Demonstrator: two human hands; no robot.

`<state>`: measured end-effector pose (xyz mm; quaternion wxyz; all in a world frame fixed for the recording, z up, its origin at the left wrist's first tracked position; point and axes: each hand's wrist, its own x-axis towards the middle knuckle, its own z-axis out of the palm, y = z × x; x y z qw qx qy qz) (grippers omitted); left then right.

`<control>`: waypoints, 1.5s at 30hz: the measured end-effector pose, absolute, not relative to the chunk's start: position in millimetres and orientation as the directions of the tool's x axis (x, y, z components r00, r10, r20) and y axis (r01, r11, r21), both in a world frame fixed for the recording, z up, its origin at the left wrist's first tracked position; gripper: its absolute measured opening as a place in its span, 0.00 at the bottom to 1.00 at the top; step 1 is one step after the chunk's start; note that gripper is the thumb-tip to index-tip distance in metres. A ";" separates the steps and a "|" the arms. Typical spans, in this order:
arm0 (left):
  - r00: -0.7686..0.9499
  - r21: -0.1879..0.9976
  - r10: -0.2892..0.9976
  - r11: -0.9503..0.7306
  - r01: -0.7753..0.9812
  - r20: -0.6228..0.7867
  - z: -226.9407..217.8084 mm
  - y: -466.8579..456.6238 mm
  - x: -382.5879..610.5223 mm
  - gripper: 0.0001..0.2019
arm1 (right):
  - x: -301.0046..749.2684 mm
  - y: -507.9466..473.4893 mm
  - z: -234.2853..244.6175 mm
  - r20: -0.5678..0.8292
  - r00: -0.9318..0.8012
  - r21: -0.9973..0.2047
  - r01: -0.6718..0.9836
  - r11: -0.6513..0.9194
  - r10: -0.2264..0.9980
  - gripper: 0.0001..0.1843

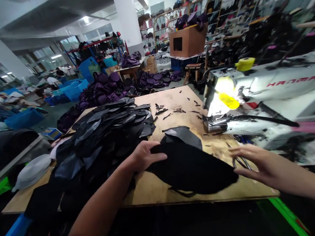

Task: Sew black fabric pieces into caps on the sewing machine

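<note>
A black fabric piece point(195, 168), long and rounded, is spread between my two hands over the front of the wooden table. My left hand point(147, 155) pinches its left end between thumb and fingers. At its right tip is my right hand point(254, 164), its fingers curled around metal loops that look like scissors point(242, 162); the blades are hidden. The right thumb lies close to the fabric's tip, and whether it touches cannot be made out. Behind the held piece lies another dark piece point(182, 136) with a greyish sheen.
A large heap of black cut pieces point(108, 129) covers the table's left side. Dark scraps point(161, 111) dot the wooden tabletop point(172, 97). On the right stands a white sewing machine point(274, 83) with a lit lamp and a cylindrical arm. Purple bags point(102, 89) are piled on the floor beyond.
</note>
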<state>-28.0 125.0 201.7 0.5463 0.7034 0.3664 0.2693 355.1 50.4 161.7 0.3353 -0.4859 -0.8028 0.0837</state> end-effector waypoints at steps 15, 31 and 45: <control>0.382 0.825 0.858 -0.470 0.313 0.343 177.2 102.4 39.5 0.13 | 282.1 60.8 145.6 0.135 -0.032 -0.971 0.196 0.138 0.990 0.24; -0.112 0.798 0.875 -0.369 0.476 0.471 122.6 98.6 62.9 0.10 | 339.9 73.0 242.7 0.234 -0.859 0.016 0.471 0.882 0.455 0.17; 0.186 0.470 0.764 -0.549 0.691 0.618 130.2 205.2 50.4 0.13 | 285.9 75.4 265.6 0.242 -0.926 -0.093 0.275 0.957 0.289 0.14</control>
